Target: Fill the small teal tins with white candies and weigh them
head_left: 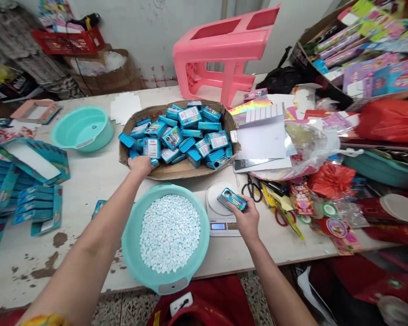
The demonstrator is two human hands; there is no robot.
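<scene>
My left hand (141,166) reaches over the near left rim of a cut-down cardboard box (177,173). Its fingers curl round a small blue tin (154,162) that is mostly hidden beneath them. Many similar printed blue tins (189,117) lie jumbled in that box. In my right hand (248,219) is another small blue tin (232,199), tilted above a kitchen scale (221,228), with a round opening in its upper face. Between my arms stands a turquoise basin (129,244) of pale blue and white candies (170,233).
A second turquoise basin (83,129) sits at the back left. Blue display boxes (37,203) are stacked on the left. Scissors (252,188), cards (261,138) and plastic bags crowd the right. A pink stool (220,45) lies on its side at the wall.
</scene>
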